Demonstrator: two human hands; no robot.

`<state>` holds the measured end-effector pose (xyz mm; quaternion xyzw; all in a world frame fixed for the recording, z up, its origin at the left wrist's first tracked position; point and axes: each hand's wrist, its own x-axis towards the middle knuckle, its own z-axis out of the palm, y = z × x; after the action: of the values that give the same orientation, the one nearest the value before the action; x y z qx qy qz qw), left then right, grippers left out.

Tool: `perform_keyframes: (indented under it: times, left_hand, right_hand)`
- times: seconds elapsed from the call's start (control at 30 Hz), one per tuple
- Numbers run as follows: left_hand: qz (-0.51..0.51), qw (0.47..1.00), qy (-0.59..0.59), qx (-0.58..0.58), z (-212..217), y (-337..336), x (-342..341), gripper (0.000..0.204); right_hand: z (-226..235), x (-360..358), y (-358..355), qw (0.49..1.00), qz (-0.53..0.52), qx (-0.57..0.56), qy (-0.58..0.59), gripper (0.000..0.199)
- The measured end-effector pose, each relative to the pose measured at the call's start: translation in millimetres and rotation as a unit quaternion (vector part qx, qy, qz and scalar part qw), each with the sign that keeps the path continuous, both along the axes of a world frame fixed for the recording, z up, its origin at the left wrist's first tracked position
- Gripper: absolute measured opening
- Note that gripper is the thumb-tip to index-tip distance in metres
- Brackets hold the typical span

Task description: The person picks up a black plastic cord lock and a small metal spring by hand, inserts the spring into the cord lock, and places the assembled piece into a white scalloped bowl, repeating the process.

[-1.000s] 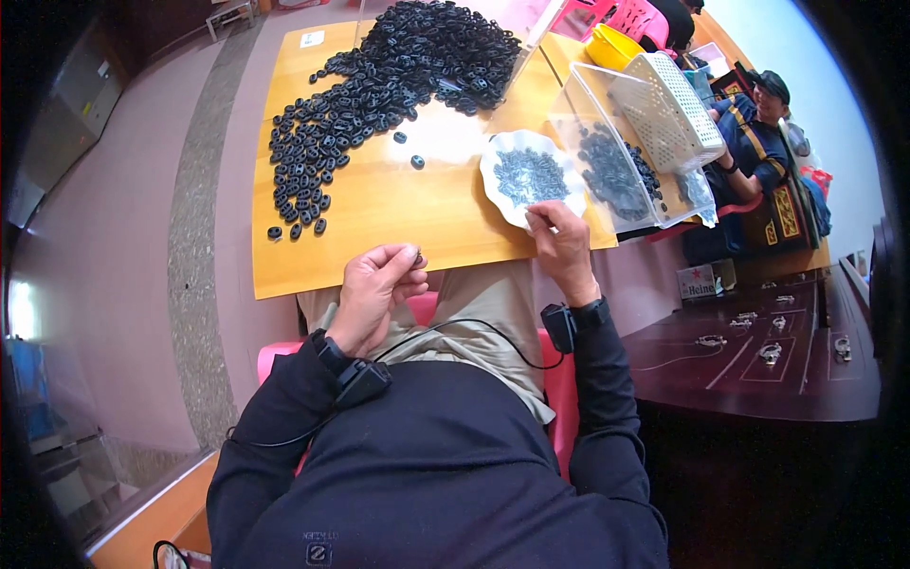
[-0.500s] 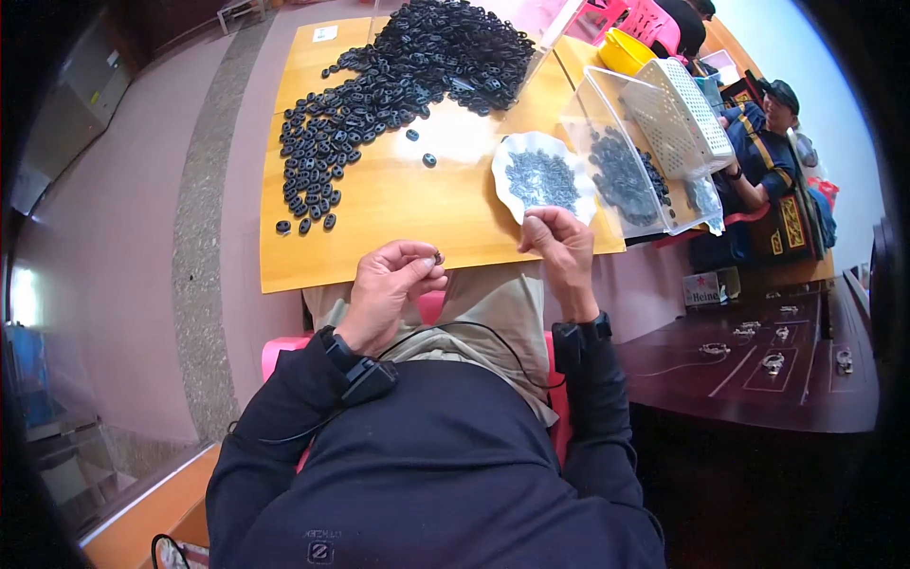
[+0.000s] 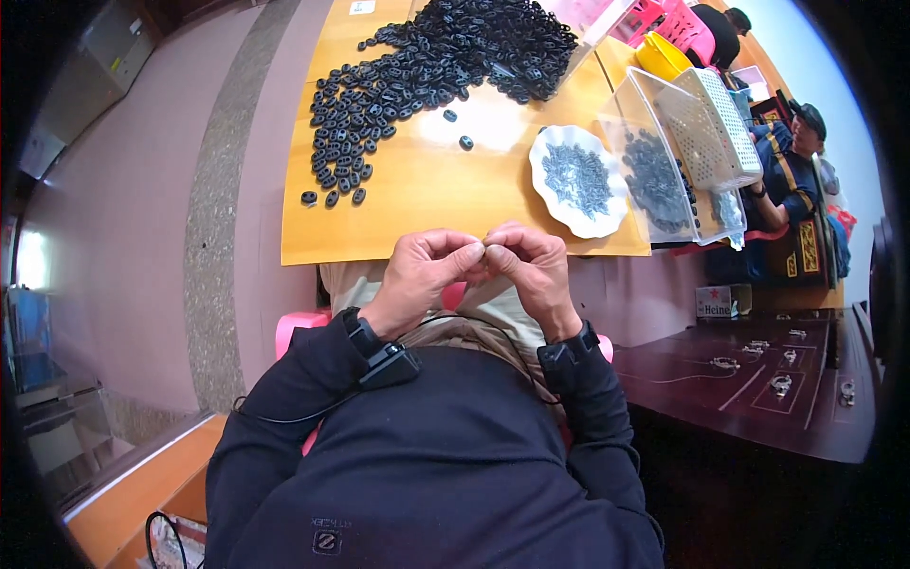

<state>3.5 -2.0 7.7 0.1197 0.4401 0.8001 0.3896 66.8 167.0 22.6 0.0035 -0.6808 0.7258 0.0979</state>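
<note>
My left hand (image 3: pixel 424 280) and my right hand (image 3: pixel 534 275) meet at the table's near edge, thumbs and forefingers pinched together. A small dark piece sits in the left fingertips, mostly hidden now. What the right fingertips pinch is too small to make out. Ahead on the table lies a big heap of black oval pieces with two holes (image 3: pixel 474 47), trailing off to the left. Two loose black pieces (image 3: pixel 465 143) lie apart from it. Right of these, a white scalloped dish (image 3: pixel 607 220) holds many tiny greyish, clear-looking parts (image 3: pixel 576 180).
A clear plastic box (image 3: pixel 654 175) with dark parts stands right of the dish, a white perforated basket (image 3: pixel 711 128) leaning over it. Behind are a yellow basin (image 3: pixel 663 57) and a seated person (image 3: pixel 787 171). A dark red panel (image 3: pixel 739 379) lies at lower right.
My right hand has come left, away from the dish, to meet my left hand at the fingertips. The view has shifted slightly, so the table appears farther right.
</note>
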Motion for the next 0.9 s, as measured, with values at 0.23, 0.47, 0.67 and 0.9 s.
perform_keyframes:
  times: [0.23, 0.47, 0.67, 0.9]
  left_hand:
    - [0.011, 1.000, 0.014, -0.019, -2, 1, 1, 0.015]
    - [0.038, 0.998, 0.035, -0.033, 0, 4, 2, 0.013]
    - [0.044, 0.997, 0.043, -0.048, -2, 3, 3, 0.014]
    - [0.051, 0.996, 0.052, -0.048, -3, 3, 3, 0.014]
  right_hand:
    - [6, 1, -2, 0.996, -0.001, 0.084, 0.013, 0.007]
    - [16, 3, -5, 0.989, 0.003, 0.149, 0.006, 0.004]
    - [13, 2, -6, 0.976, 0.001, 0.214, 0.042, 0.003]
    - [16, 4, -9, 0.982, -0.004, 0.190, 0.003, 0.004]
